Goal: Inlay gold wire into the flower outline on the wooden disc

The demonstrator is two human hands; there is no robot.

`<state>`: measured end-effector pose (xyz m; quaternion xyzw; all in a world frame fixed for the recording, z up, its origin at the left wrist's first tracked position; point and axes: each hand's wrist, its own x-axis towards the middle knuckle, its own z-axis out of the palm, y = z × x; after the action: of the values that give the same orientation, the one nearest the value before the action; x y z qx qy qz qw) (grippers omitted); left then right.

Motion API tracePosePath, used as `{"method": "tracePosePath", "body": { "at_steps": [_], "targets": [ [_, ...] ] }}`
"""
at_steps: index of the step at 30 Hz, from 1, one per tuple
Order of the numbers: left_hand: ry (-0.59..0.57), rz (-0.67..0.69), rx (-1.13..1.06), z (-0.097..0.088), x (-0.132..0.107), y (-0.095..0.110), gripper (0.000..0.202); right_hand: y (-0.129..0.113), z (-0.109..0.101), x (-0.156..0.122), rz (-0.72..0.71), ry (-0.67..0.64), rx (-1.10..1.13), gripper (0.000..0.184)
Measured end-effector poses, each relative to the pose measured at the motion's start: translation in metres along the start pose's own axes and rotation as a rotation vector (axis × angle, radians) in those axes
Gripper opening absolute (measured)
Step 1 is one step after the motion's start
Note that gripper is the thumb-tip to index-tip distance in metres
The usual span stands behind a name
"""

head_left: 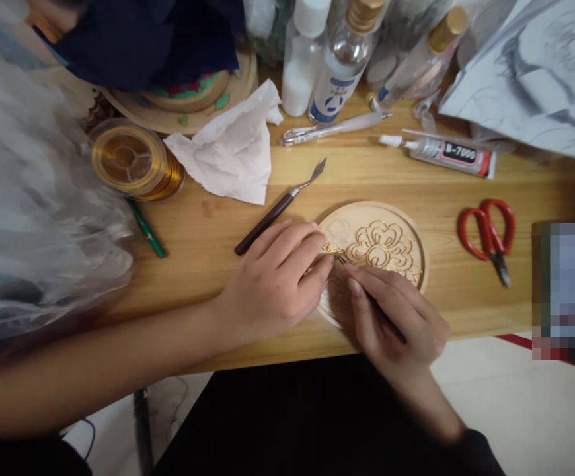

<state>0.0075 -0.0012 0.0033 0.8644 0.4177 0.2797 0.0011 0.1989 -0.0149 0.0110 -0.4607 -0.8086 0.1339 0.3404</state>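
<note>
While the right hand [401, 317] pinches slim black tweezers [390, 322] over the round pale-wood disc [354, 213], the left hand [282, 277], fingers bent, covers its left side, grip unclear. Gold wire [336, 250] outlines the disc's right-hand flower [379, 254]; drawn lines [338, 230] leftward seem unfinished. The tweezers lie diagonally lengthwise, tips toward the disc's far left. Beyond it: a silver B-7000 tube [451, 155].

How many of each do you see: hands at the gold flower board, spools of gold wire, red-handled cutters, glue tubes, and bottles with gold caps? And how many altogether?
Left hand and right hand at the gold flower board: 2
Gold wire spool: 1
Red-handled cutters: 1
Glue tube: 1
Gold-capped bottles: 2
Total: 7
</note>
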Motion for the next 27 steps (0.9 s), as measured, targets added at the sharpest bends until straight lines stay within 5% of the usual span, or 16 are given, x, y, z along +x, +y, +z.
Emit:
{"method": "tracePosePath", "body": {
  "at_steps": [19,23,27],
  "targets": [
    [-0.041,0.009,-0.024,-0.002,-0.001,0.003,0.020,0.011,-0.007,0.003,0.020,0.129,0.070,0.034],
    [-0.056,0.020,-0.025,-0.005,-0.001,0.006,0.022,0.018,-0.015,0.004,0.097,0.244,0.093,0.037],
    [0.004,0.057,-0.044,-0.005,0.000,0.006,0.022,0.012,-0.023,0.004,0.190,0.167,0.134,0.045]
  ]
}}
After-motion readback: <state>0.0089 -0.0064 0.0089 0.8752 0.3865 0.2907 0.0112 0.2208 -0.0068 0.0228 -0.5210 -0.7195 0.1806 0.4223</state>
